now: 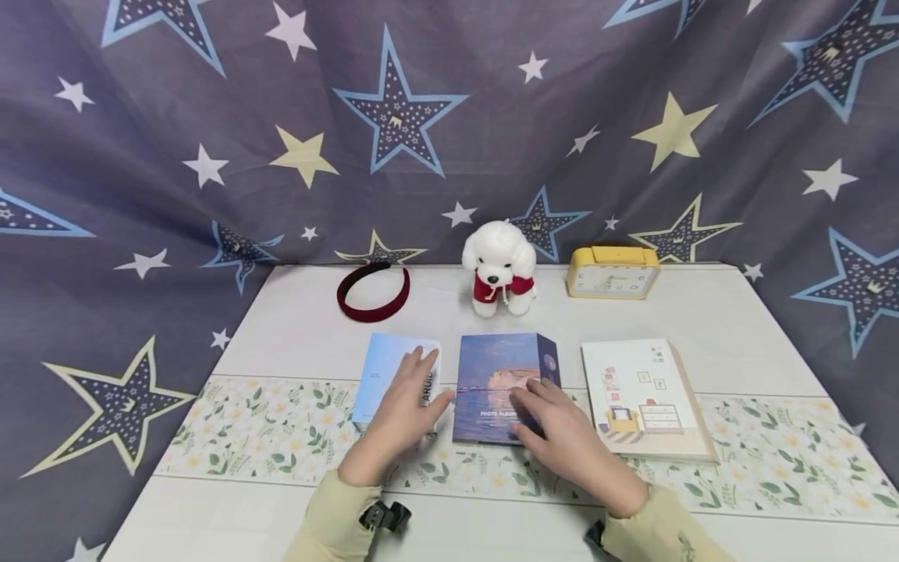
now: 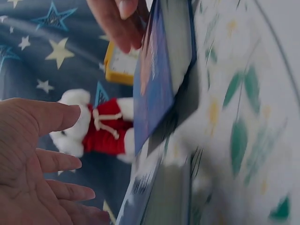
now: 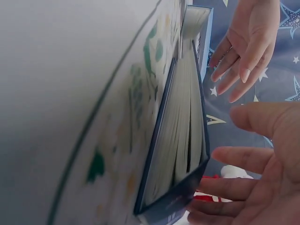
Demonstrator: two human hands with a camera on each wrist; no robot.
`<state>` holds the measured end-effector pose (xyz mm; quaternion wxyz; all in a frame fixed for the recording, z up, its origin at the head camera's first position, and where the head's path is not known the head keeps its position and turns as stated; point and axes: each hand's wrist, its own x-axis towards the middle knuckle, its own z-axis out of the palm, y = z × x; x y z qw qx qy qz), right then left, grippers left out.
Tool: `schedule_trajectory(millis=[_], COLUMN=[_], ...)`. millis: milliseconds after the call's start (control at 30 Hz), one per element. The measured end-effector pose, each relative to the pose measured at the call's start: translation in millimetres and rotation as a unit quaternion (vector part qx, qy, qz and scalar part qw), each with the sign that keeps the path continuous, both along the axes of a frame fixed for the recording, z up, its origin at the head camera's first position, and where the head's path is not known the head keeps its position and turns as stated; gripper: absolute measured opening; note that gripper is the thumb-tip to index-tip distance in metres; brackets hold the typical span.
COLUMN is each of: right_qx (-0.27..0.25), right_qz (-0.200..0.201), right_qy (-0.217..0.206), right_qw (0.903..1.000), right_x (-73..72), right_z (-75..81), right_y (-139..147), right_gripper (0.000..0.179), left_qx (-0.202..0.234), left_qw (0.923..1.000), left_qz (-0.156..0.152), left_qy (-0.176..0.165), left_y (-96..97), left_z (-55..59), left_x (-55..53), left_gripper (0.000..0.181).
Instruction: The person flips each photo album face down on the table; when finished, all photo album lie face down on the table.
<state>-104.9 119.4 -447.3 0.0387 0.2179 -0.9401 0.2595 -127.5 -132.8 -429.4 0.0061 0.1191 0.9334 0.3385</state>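
A dark blue photo album (image 1: 492,363) with a seaside painting on its cover lies in the middle of the table. My right hand (image 1: 562,425) is over its right side, fingers spread near the cover and spine; in the right wrist view the fingertips (image 3: 220,154) are by the spine corner. The album's page edges (image 3: 180,126) face that camera. To the left lies a light blue album (image 1: 386,367) with dark lettering, partly hidden under my left hand (image 1: 403,406). That hand hovers with extended fingers, and its palm shows free of any object in the left wrist view.
A white book (image 1: 632,390) with a room drawing lies at the right. Behind stand a white plush dog (image 1: 497,265) in red and a yellow alarm clock (image 1: 611,273). A dark red headband (image 1: 372,314) rests back left. A starry curtain (image 1: 435,211) hangs behind the table.
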Motion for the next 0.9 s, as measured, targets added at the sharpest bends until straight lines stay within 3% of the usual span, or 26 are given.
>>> schedule_trajectory(millis=[167, 367, 600, 900], right_qx=[-0.011, -0.018, -0.048, -0.129], right_qz=[0.039, 0.08, 0.097, 0.111], right_qy=[-0.003, -0.018, -0.06, -0.131], right_qw=[0.9992, 0.9965, 0.9923, 0.9767], right_x=[-2.4, -4.8, -6.4, -13.5], right_z=[-0.5, -0.6, 2.6, 1.2], right_y=[-12.0, -27.9, -41.6, -56.0], right_gripper=[0.05, 0.057, 0.061, 0.062], left_qx=[-0.041, -0.06, -0.06, -0.048], left_qw=[0.9983, 0.9955, 0.9957, 0.9961], left_qz=[0.03, 0.055, 0.068, 0.072], left_qy=[0.03, 0.05, 0.016, -0.013], left_y=[-18.8, -33.5, -47.2, -52.5], left_z=[-0.8, -7.1, -12.5, -18.8], left_x=[-2.6, -4.0, -0.9, 2.3], left_gripper=[0.071, 0.069, 0.071, 0.081])
